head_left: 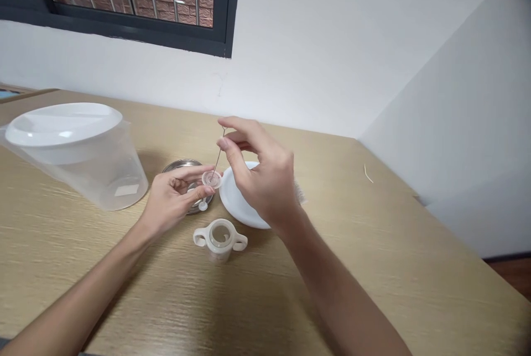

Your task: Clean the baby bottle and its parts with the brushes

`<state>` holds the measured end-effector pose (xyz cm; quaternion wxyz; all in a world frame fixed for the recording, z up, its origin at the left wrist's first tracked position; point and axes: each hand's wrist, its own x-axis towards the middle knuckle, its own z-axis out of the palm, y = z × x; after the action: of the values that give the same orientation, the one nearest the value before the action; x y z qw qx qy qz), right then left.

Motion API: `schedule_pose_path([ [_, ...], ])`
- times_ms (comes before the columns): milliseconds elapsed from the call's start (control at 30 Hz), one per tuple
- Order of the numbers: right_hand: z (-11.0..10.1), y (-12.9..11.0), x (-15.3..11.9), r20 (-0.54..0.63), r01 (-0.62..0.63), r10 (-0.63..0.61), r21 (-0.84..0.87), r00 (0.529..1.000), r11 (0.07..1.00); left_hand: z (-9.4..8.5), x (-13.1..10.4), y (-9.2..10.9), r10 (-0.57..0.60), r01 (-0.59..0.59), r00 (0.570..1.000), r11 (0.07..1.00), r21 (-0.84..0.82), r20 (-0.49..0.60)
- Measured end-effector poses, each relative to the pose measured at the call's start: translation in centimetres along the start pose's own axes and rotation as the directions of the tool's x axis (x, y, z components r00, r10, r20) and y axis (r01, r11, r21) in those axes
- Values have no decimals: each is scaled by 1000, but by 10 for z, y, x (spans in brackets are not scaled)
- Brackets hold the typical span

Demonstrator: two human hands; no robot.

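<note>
My left hand [176, 195] pinches a small round translucent cap [212, 179] between thumb and fingers; a little tab with a round end hangs below it. In my right hand [261, 168] is a thin wire brush handle [219, 152], held between thumb and fingers near its top. The lower end of the wire meets the middle of the cap; whether bristles sit inside it I cannot tell. Just below the hands stands a small bottle [220, 237] with two side handles and an uncovered mouth. Behind my right hand lies a white plate [236, 201], partly hidden.
A shiny metal dish [182, 163] sits behind my left hand. On the left stands a large clear pitcher [124, 168] with a white lid. Pale bristles [299, 193] show beside my right wrist. A thin cream strip [367, 174] lies on the wooden table [373, 245] at right.
</note>
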<state>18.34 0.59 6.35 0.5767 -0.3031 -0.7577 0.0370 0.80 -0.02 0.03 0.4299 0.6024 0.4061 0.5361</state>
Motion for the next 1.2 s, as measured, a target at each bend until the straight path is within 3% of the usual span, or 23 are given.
schedule_pose_path([
  [633,10,4,-4,116,-75,67,68,991,995,2,0,4,-15,9,998,995,-95,-57],
  [933,15,6,-10,233,-84,78,15,969,996,-8,1,5,42,-42,994,999,-1,-96],
  [1200,16,2,-10,210,-125,106,76,972,989,-10,1,2,43,-45,997,998,-44,-57],
])
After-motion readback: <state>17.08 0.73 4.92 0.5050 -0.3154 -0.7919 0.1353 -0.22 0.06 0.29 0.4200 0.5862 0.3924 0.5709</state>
